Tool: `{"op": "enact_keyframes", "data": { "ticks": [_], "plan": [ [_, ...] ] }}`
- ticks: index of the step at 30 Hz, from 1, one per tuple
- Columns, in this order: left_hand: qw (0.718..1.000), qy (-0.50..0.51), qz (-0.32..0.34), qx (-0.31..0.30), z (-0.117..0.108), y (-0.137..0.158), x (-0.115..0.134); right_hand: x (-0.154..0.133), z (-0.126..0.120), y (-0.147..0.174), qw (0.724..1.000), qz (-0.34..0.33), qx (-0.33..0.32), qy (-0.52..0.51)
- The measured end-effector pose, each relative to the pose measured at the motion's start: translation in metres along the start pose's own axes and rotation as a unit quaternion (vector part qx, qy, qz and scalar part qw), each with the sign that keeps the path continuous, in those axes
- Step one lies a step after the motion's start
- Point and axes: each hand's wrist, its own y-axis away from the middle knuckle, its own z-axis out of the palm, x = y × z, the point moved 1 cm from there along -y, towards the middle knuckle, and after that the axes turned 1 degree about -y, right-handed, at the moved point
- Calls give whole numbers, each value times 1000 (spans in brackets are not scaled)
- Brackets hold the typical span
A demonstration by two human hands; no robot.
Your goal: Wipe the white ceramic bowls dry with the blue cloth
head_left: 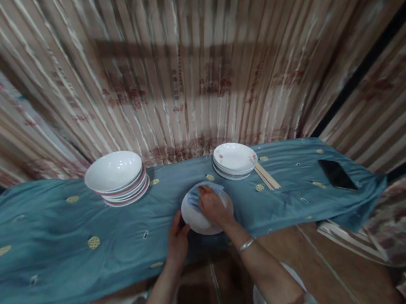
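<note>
A white plate (200, 225) is at the table's front middle. My left hand (177, 239) is closed on its left rim, thumb on the near side. A light blue cloth (194, 197) lies bunched on the plate, and my right hand (211, 206) presses down with its fingers closed on that cloth. The wrist above my right hand wears a silver bangle. Whether the plate rests on the table or is slightly lifted, I cannot tell.
A stack of white bowls and plates (114, 172) stands back left. Floral-patterned plates (233, 156) are piled back right, with wooden chopsticks (267, 176) beside them. Farther right lies a black phone (337, 174). A blue-green cloth (54, 225) covers the table; curtains (181, 72) hang behind.
</note>
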Motion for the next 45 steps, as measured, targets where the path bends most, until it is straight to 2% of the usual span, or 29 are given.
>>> {"op": "enact_keyframes", "data": {
  "ticks": [5,9,14,21,23,26,31,34,41,45],
  "plan": [
    [997,55,-57,-6,3,7,17,-23,12,0,996,-33,-4,-79],
    [995,58,-86,2,4,7,26,-28,7,10,986,-80,-53,-136],
    [994,36,-100,8,0,4,31,-20,-6,25,971,-110,-130,-170],
    [994,62,-91,-6,1,5,35,2,-32,43,957,-89,-223,-164],
    [994,65,-86,3,1,4,32,9,-39,50,965,-76,-215,-130],
    [997,47,-63,-16,-1,0,26,23,-39,59,983,-56,-173,-39],
    [999,12,-19,-27,-5,-5,15,46,-19,60,993,-51,-62,81],
    [999,15,-41,-5,-6,-7,9,51,-10,48,996,-41,-13,83],
    [999,5,-23,-29,-5,-8,12,31,-8,17,999,-16,-6,44],
    [999,2,-27,-22,-5,-8,14,11,-3,11,999,-48,-11,14]
  ]
}}
